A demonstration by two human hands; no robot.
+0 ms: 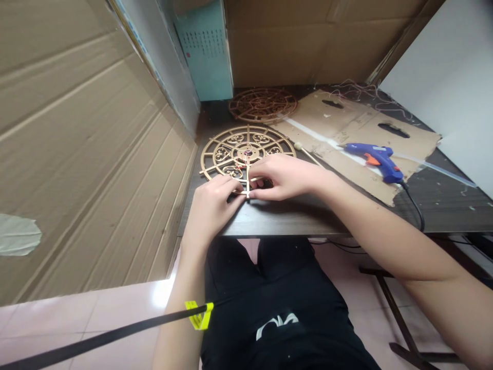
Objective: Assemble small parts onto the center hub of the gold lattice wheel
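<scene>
A gold openwork wheel (248, 152) with spokes, scroll ornaments and thin reddish wires at its hub lies flat near the table's front edge. At its near rim, my left hand (216, 203) is closed, thumb and fingers pinching the end of a spoke from the left. My right hand (283, 177) grips the same spoke end from the right, its fingers curled and partly hiding the rim. The fingertips of both hands almost meet there. Whether a small separate part sits between them cannot be made out.
Behind lies a darker, bronze-coloured wheel (264, 104). A blue glue gun (375, 156) with an orange trigger rests on a cardboard sheet (358, 123) at right. A round-tipped stick (308, 153) is beside my right hand. Cardboard walls (115, 169) stand left and behind; loose wires (365, 88) lie at back right.
</scene>
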